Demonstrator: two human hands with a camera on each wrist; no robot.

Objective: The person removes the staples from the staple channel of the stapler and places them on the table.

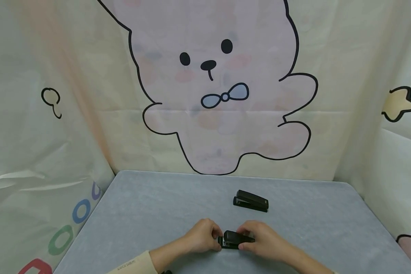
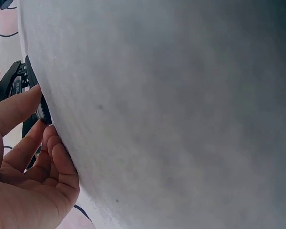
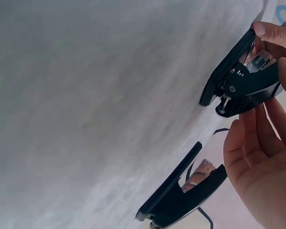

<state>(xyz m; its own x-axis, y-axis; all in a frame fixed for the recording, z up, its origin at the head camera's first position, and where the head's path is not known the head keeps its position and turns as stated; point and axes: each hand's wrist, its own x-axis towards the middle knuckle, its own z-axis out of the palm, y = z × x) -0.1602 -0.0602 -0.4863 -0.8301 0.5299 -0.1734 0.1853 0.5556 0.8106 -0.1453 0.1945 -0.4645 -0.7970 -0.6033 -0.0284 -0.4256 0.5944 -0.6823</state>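
Both hands hold a black stapler (image 1: 234, 239) at the front middle of the table. My left hand (image 1: 205, 236) pinches the left end of its base between thumb and fingertips; the left wrist view shows this pinch at the base's edge. From the other side, my right hand (image 1: 260, 238) grips the right part, fingers on the far side and thumb on the near side. Seen from the right wrist, the upper arm of the stapler (image 3: 257, 88) stands apart from the base, with a silvery part between them. A second black stapler (image 1: 251, 201) lies farther back, touched by neither hand.
A pale blue-grey cloth covers the table (image 1: 157, 205). Behind it hangs a curtain (image 1: 328, 148) printed with a large bear, and more printed fabric (image 1: 24, 152) drops along the left side. The second stapler lies just beyond the right hand.
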